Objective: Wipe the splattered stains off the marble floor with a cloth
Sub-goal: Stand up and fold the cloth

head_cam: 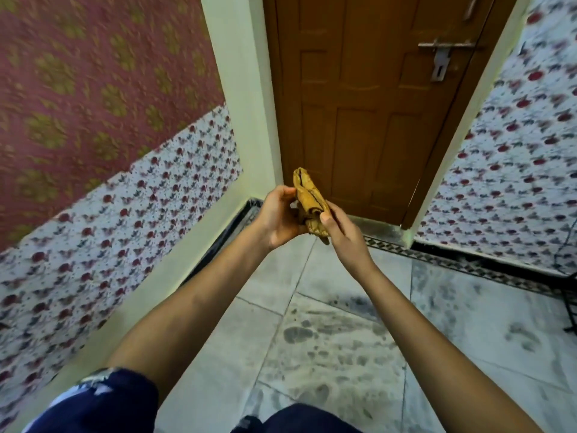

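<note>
A folded yellow-brown cloth [309, 200] is held up at chest height in front of the door. My left hand [279, 215] grips its left side with curled fingers, and my right hand [342, 234] pinches its lower right end with the thumb on top. Below my arms lies the pale marble floor [468, 323], marked with dark grey splattered stains [324, 339] in blotches and streaks across the middle tiles.
A shut brown wooden door [368, 104] with a metal latch [440, 59] stands straight ahead in a cream frame. Flower-patterned walls [125, 214] rise on both sides. A dark patterned border strip [452, 260] runs along the wall base. My knees in dark blue trousers [103, 404] show at the bottom.
</note>
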Available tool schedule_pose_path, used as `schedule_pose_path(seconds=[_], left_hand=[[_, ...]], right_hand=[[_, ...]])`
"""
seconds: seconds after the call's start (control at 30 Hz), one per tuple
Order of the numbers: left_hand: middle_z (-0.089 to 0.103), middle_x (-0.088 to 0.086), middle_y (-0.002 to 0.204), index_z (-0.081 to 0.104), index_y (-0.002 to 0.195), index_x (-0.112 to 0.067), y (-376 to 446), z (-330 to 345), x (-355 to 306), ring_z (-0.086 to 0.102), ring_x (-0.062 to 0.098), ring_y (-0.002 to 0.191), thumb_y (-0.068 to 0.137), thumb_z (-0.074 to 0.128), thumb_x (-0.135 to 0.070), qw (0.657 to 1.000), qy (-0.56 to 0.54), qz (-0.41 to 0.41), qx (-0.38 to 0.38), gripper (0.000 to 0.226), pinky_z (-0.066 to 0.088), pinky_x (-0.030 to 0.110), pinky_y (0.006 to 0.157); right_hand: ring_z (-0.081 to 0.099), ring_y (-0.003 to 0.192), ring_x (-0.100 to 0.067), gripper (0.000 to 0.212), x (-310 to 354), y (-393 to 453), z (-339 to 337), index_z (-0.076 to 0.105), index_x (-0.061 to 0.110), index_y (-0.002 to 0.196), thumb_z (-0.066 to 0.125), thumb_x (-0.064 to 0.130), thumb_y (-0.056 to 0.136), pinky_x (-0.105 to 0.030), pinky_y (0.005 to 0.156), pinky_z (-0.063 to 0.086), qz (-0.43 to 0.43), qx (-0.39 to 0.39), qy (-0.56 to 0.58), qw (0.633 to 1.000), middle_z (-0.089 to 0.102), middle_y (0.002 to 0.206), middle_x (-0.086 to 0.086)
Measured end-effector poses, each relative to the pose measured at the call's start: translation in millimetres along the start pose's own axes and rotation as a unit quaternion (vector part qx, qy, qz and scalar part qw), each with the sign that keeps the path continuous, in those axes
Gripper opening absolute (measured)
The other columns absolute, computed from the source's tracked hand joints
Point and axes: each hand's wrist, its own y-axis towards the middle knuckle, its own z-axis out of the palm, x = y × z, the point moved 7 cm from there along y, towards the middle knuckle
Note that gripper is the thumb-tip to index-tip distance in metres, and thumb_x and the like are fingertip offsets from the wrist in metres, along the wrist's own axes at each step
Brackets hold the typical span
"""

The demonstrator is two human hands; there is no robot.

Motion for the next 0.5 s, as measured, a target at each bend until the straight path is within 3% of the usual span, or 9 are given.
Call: schedule_pose_path(seconds=[0.1,0.23,0.37,0.43,0.5], left_hand=[[0.055,0.014,0.092,0.053,0.096,-0.003,-4.6,1.4,-7.3,0.056,0.025,0.084,0.088,0.028,-0.01,0.999,0.025,0.0,0.025,0.028,0.05,0.039,0.083],[0.058,0.019,0.117,0.048,0.121,-0.01,-4.6,3.3,-16.6,0.06,0.029,0.101,0.086,0.042,0.012,0.993,0.102,0.01,0.058,0.042,0.053,0.032,0.085],[0.063,0.014,0.112,0.045,0.133,-0.009,-3.6,5.2,-28.0,0.06,0.03,0.097,0.078,0.069,0.001,0.96,0.265,0.073,0.048,0.061,0.046,0.042,0.085],[0.065,0.009,0.108,0.053,0.127,-0.011,-4.4,10.3,-37.7,0.063,0.024,0.092,0.078,0.072,-0.006,0.943,0.315,0.106,0.019,0.053,0.05,0.038,0.083],[0.066,0.005,0.099,0.061,0.108,-0.016,-2.3,13.7,-51.6,0.064,0.016,0.082,0.081,0.071,-0.015,0.93,0.338,0.142,-0.018,0.029,0.054,0.029,0.072]], right_hand=[[0.059,0.096,-0.006,0.027,9.7,8.7,-1.8,0.058,0.016,0.119,0.042,0.024,0.1,-0.011,0.075,0.045,-0.006,-0.019,0.036,0.999,0.064,0.104,0.005],[0.061,0.081,-0.013,0.023,15.3,21.5,-9.1,0.061,0.014,0.099,0.039,0.018,0.101,-0.013,0.063,0.049,0.031,-0.049,0.086,0.995,0.065,0.087,0.0],[0.061,0.084,-0.013,0.025,22.5,35.9,-13.3,0.063,0.017,0.096,0.039,0.021,0.101,-0.022,0.072,0.048,0.047,-0.068,0.087,0.993,0.066,0.087,0.002],[0.06,0.086,-0.014,0.025,25.9,41.9,-13.8,0.063,0.016,0.097,0.039,0.021,0.101,-0.023,0.074,0.048,0.055,-0.068,0.083,0.993,0.066,0.089,0.0],[0.06,0.087,-0.016,0.025,30.1,46.6,-16.4,0.063,0.016,0.097,0.039,0.02,0.101,-0.026,0.076,0.049,0.057,-0.067,0.082,0.993,0.065,0.09,-0.003]])
